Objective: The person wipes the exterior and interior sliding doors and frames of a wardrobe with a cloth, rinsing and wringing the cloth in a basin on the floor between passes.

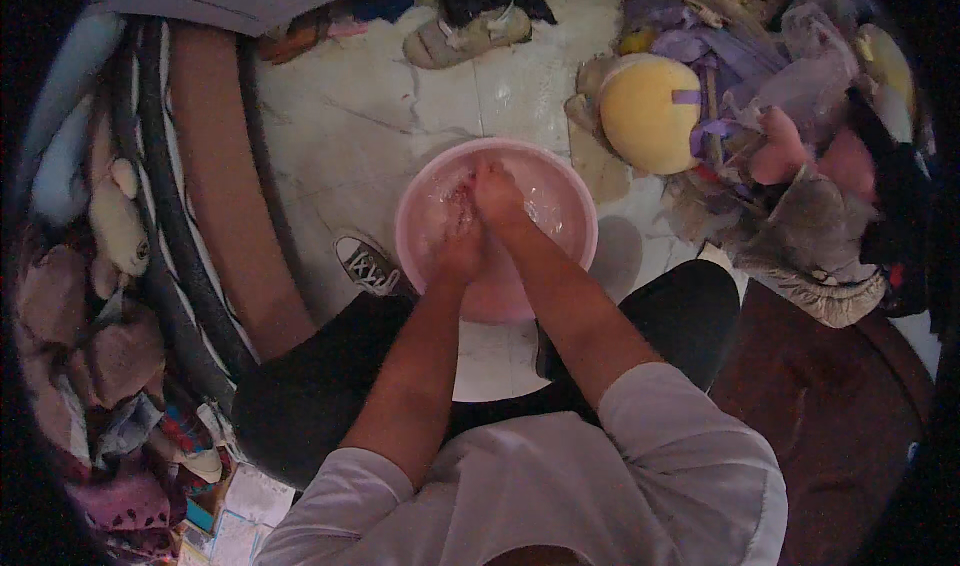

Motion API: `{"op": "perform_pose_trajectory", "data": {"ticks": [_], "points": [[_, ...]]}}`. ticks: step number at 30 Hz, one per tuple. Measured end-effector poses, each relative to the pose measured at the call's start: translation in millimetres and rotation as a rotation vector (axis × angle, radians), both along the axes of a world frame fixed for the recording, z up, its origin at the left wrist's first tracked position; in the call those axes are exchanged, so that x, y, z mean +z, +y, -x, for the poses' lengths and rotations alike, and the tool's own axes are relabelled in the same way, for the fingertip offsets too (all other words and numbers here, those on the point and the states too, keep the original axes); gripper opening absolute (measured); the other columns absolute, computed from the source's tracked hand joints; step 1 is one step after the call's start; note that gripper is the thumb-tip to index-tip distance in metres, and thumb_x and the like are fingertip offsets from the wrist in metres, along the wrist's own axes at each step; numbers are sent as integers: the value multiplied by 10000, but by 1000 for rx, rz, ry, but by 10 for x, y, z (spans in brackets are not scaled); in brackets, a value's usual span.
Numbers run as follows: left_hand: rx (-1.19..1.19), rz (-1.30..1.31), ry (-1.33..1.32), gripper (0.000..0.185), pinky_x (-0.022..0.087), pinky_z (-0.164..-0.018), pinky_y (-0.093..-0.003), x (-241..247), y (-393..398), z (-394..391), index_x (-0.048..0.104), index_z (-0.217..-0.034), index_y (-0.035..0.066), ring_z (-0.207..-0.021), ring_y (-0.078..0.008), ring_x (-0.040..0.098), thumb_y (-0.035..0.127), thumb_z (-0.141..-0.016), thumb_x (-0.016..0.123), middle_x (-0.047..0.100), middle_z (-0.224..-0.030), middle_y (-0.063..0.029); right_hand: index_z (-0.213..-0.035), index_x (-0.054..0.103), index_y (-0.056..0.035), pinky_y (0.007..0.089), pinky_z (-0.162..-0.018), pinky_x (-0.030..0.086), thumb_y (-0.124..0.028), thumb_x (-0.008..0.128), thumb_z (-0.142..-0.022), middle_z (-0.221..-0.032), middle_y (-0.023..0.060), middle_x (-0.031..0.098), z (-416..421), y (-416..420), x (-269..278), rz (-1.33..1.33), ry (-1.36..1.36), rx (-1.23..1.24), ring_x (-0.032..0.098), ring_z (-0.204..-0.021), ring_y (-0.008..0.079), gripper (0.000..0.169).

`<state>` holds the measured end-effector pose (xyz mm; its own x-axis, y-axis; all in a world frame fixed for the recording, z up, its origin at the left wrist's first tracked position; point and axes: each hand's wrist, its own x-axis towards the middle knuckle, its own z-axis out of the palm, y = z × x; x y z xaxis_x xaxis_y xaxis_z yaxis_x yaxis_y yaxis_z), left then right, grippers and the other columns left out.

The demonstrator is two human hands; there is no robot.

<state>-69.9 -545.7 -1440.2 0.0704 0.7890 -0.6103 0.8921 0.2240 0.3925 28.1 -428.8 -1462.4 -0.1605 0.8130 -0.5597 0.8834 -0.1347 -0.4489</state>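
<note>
A round pink plastic basin [405, 230] stands on the floor between my knees, with water [551, 213] glinting inside it. Both of my hands are down in it, close together and partly under the surface. My left hand [460, 245] is at the basin's middle left. Slightly farther away, my right hand [498, 194] has its fingers bent toward the left one. Splashes and glare blur the space between them, where a small dark reddish patch shows. Whether either hand holds something cannot be made out.
A canvas sneaker [363, 261] sits left of the basin, and a beige shoe [466, 40] lies ahead on the tiled floor [330, 153]. On the right are a round yellow plush object [651, 114] and heaped fabric and plastic bags [787, 70]. Plush toys [118, 224] line the left.
</note>
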Motion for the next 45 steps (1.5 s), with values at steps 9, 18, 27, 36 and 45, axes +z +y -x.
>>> {"op": "perform_pose_trajectory", "data": {"ticks": [9,18,27,36,45], "points": [[1035,588,-680,451,530,-976,-500,404,436,96,574,-1422,192,-1267,-275,587,382,-1026,474,604,-1409,-92,-1174,520,-38,532,-804,560,-354,622,-966,-1077,230,671,-235,-323,1156,-3,230,250,689,-974,436,392],[1343,838,-1025,491,567,-739,-447,313,387,46,641,-1243,158,-1015,-261,658,582,-1025,522,672,-1189,-64,-1206,566,-75,520,-832,561,-216,679,-892,-1136,167,696,-609,-261,1562,74,216,421,700,-987,396,362],[937,965,-957,276,410,-453,-284,417,614,141,677,-1070,149,-588,-137,574,410,-986,638,641,-794,17,-1473,453,-112,518,-1030,492,-146,747,-816,-1495,141,477,-1017,-282,1045,-469,127,452,569,-1257,431,721],[117,834,-618,314,503,-565,-334,91,679,536,671,-1231,165,-659,-175,627,359,-990,615,693,-874,12,-1312,565,-68,464,-1002,510,-132,604,-928,-1256,184,637,-789,-158,852,-32,234,460,621,-1172,402,391],[-197,23,11,311,551,-903,-399,42,308,547,732,-1198,127,-966,-250,712,306,-989,587,770,-1093,-102,-933,623,-90,381,-530,479,-207,742,-814,-698,70,607,-500,-126,604,915,380,251,611,-594,226,206]]}}
